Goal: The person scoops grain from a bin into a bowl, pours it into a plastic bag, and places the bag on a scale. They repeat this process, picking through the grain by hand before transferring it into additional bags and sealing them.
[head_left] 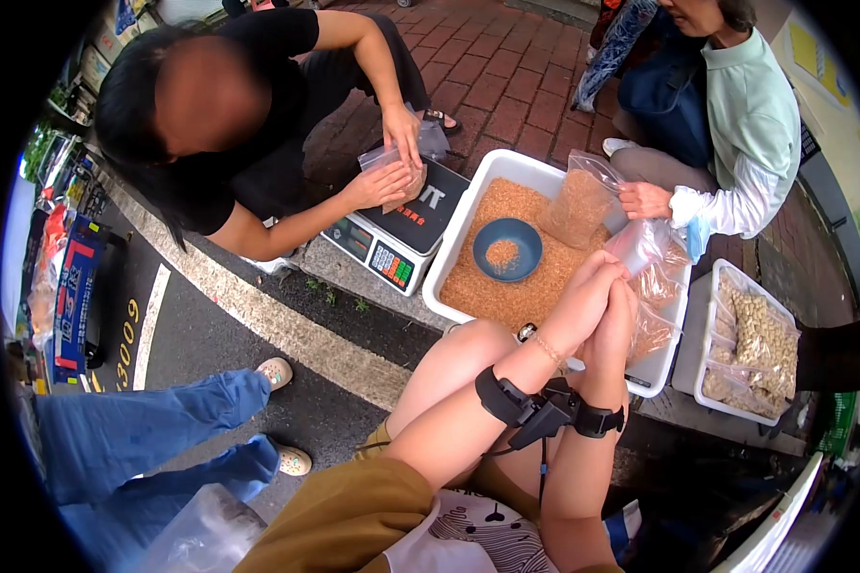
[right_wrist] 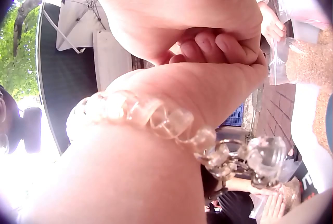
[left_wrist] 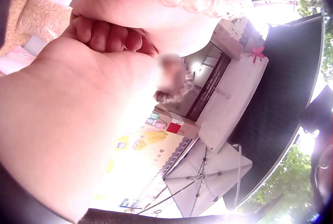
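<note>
My left hand [head_left: 588,284] and right hand [head_left: 621,307] are clasped together above the near edge of a white tray [head_left: 460,229]. Curled fingers [right_wrist: 205,44] show between the palms in both wrist views; other fingers are hidden behind the joined hands. A bracelet of clear beads [right_wrist: 140,115] circles one wrist. Close beyond my hands lie clear plastic bags [head_left: 655,277] in the tray. Loose orange-brown flakes [head_left: 473,286] fill much of it, with a blue bowl [head_left: 533,258] resting on them, some flakes inside.
At left, a person in black handles a filled zip bag [head_left: 392,181] on a digital scale [head_left: 358,244]. Across the tray, a person in pale green grips a zip bag of flakes [head_left: 578,205]. A second white tray [head_left: 707,382] with bagged pale pieces stands at right. Someone's jeans [head_left: 162,430] show lower left.
</note>
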A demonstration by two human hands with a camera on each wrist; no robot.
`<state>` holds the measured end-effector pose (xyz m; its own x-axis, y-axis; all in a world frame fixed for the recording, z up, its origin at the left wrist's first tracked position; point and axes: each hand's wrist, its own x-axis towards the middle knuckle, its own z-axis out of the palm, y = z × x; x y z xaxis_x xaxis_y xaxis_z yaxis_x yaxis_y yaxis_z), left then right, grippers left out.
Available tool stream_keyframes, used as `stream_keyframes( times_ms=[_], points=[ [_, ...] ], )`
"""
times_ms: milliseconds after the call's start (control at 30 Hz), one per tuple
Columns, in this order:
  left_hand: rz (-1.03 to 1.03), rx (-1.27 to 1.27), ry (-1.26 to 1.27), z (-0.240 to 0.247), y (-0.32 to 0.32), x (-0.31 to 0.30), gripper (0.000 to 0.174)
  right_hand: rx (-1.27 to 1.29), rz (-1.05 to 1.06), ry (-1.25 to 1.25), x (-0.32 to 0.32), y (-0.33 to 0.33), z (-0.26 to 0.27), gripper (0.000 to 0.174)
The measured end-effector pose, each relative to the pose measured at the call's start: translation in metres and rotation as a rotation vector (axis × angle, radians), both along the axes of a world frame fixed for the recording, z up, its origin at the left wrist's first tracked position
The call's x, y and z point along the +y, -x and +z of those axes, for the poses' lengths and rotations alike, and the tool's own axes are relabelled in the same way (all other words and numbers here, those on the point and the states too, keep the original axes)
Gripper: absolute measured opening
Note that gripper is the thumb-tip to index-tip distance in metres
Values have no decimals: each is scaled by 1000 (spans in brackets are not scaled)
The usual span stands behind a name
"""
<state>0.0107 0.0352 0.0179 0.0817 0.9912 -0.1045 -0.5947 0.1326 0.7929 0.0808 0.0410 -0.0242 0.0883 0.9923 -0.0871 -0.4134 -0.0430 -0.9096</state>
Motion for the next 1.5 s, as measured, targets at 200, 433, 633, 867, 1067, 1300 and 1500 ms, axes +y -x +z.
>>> stream_keyframes(
  times_ms=[200, 433, 633, 867, 1067, 1300, 1500],
  points=[
    [8, 14, -28, -8, -1, 4, 17, -3, -7, -49, 1, 1, -3, 19],
    [22, 6, -37, -5, -2, 3, 18, -30, -23, -2, -2, 1, 4, 19],
    [19, 13, -54, -13, -3, 7, 18, -64, -13, -5, -1, 1, 4, 20],
    [-1, -2, -26, -10, -2, 5, 18, -58, -17, -24, -2, 2, 4, 21],
    [-1, -9, -34, -9, -1, 5, 17, -53, 5, -15, -1, 0, 2, 22],
    [7, -12, -49, -10, -1, 6, 17, -39, -1, -38, 0, 3, 4, 21],
    [19, 16, -39, -10, -1, 5, 17, -42, -6, 5, -1, 3, 5, 21]
  ],
)
